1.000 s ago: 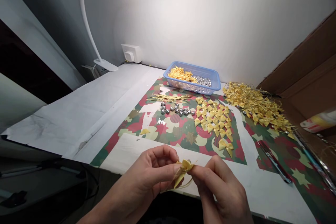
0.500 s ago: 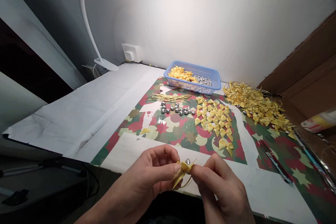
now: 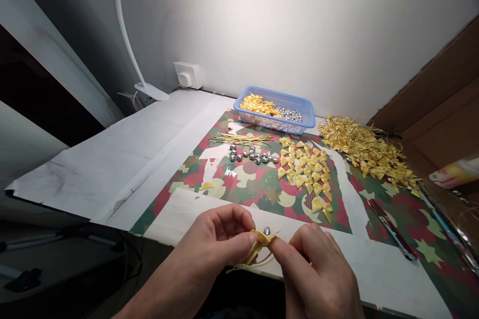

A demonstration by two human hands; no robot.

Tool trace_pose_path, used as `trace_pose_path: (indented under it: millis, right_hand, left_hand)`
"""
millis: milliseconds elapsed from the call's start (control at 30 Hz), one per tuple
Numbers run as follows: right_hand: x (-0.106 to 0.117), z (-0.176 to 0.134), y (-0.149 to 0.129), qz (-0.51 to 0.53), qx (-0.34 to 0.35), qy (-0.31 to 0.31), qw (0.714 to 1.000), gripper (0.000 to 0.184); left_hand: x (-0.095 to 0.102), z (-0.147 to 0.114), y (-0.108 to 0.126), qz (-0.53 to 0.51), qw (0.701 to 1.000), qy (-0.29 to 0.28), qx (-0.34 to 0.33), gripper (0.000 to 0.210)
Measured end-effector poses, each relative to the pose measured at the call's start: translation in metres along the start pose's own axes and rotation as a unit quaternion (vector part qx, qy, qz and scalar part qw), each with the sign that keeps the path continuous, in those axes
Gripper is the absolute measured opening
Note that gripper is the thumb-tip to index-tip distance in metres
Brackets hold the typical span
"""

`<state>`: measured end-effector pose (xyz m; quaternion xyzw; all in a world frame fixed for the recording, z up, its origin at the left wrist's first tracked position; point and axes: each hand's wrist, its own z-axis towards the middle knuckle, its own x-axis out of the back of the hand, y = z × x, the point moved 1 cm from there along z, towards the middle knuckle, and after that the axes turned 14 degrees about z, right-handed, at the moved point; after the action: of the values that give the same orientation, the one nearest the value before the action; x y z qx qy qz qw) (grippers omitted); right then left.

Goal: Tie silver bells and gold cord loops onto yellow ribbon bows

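Between my two hands, near the table's front edge, is a yellow ribbon bow. A shiny silver bead sits at its top, and a thin yellow cord curves below it. My left hand pinches the bow's left side between thumb and fingers. From the right, my right hand has its fingertips closed at the bow's other side; the exact grip is partly hidden. Beyond my hands lie loose yellow bows, silver beads and a bundle of yellow cords.
A blue basket with yellow bows and silver beads stands against the wall. To its right is a heap of corded bows. Tweezers lie at the right, by a cardboard box. A white lamp rises at the back left.
The cord has swung leftward, its loose end now showing beneath my left hand. My right hand's fingers have shifted slightly at the bow; the left hand keeps its pinch.
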<state>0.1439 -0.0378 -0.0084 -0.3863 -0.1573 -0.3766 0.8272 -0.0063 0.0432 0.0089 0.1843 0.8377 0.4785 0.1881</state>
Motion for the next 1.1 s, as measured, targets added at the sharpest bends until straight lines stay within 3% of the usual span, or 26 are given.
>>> trace_pose_path:
  millis: [367,533,733,900,1100]
  right_hand:
    - [-0.009,-0.008,0.006,0.109,-0.059,0.000,0.992,0.021]
    - [-0.008,-0.009,0.007,0.173,-0.117,-0.004,0.978,0.020]
    - [-0.006,-0.006,0.005,0.234,-0.191,0.017,0.953,0.021]
    - [-0.007,-0.007,0.004,0.241,-0.193,0.019,0.951,0.020]
    - [-0.011,-0.010,0.006,0.246,-0.170,0.044,0.953,0.017]
  left_hand:
    - [0.001,0.000,0.001,-0.047,0.998,-0.025,0.019,0.023]
    - [0.000,-0.002,0.000,-0.110,0.990,-0.071,0.053,0.022]
    - [0.002,-0.002,-0.004,-0.061,0.993,-0.101,-0.029,0.009]
    - [0.004,-0.003,0.000,0.023,0.994,-0.083,-0.069,0.008]
    - [0.006,-0.006,0.004,-0.001,0.991,-0.108,-0.074,0.016]
